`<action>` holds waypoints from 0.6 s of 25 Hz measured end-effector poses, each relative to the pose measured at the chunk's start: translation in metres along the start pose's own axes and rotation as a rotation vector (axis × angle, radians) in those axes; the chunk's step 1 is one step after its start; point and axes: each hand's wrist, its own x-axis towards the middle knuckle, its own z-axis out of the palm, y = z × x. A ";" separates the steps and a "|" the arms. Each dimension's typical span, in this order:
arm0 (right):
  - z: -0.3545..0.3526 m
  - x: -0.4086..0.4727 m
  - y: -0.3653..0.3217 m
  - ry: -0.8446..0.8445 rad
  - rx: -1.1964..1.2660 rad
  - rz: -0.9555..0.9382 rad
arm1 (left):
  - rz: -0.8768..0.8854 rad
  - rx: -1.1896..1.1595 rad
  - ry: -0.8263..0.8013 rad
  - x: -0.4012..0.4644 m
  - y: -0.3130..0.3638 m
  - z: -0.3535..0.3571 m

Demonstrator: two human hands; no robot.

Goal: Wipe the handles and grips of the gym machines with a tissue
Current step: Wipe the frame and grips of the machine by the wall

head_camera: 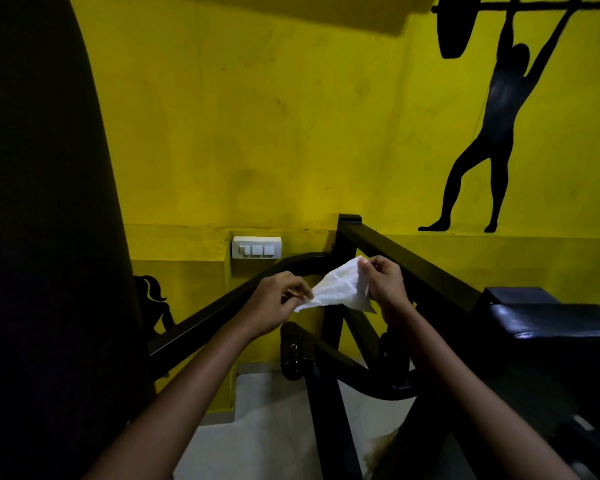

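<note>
Left hand [277,299] pinches tissue [340,289] at its lower corner; right hand [385,284] pinches the upper edge. Tissue spread in air above black bar [222,311], off it. Wiping here likely not begun.

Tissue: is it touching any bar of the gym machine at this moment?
No, the tissue is stretched in the air between the left hand and right hand.

White tissue [340,287], yellow wall [257,133] with black weightlifter silhouette [499,116], black machine frame [413,265], white switch plate [256,248]
</note>
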 end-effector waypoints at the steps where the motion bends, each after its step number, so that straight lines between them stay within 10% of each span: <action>1: -0.001 0.000 -0.001 0.031 -0.041 -0.026 | 0.001 -0.012 0.022 0.000 -0.003 -0.001; 15: 0.019 -0.005 -0.021 0.034 -0.054 -0.173 | -0.008 0.253 0.171 0.011 0.000 0.030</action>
